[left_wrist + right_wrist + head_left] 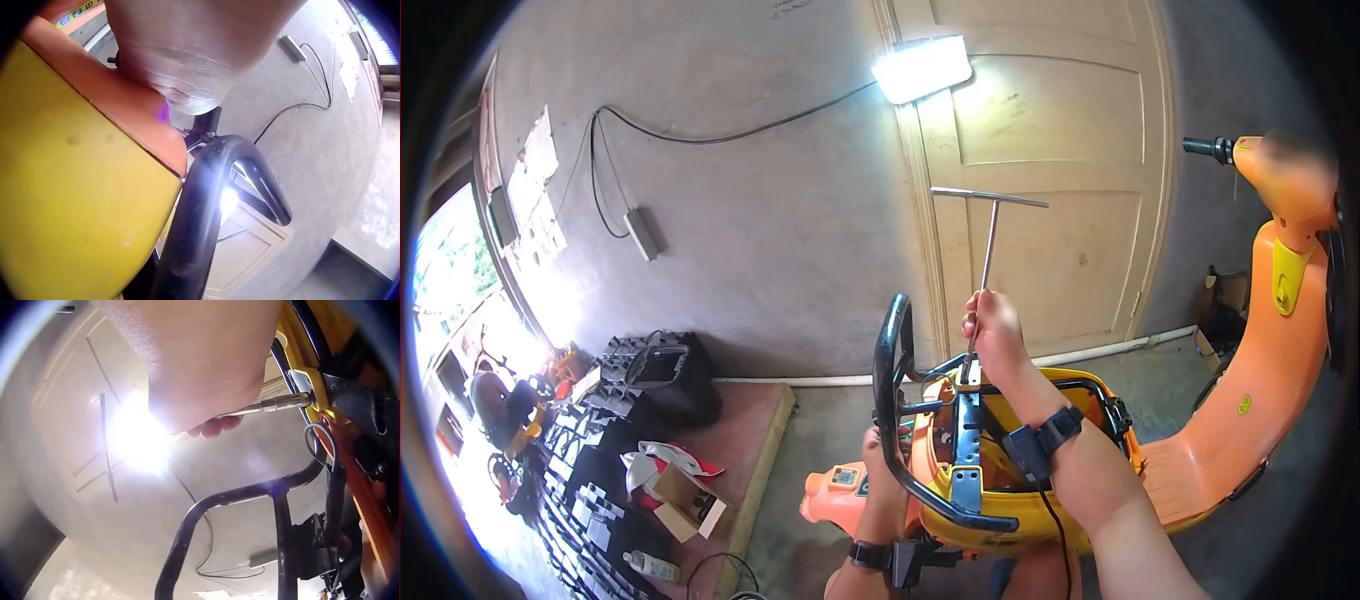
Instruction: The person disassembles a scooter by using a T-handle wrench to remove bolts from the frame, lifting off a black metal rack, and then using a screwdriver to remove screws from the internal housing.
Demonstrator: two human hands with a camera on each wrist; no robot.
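Note:
My right hand grips the shaft of a T-handle socket wrench. The crossbar stands above the hand, and the lower end meets the black rack mount on the scooter's rear. In the right wrist view, the socket end sits at a yellow bracket, with curled fingers along the shaft. My left hand reaches in at the tail of the orange and yellow scooter body, beside the black tubular rack. Its fingers are mostly hidden, and I cannot tell whether they hold anything.
The scooter's footboard and front column extend to the right. At left, a low platform bears black parts, an open cardboard box and a white bottle. A bright lamp hangs at the cream door, its cable running along the wall.

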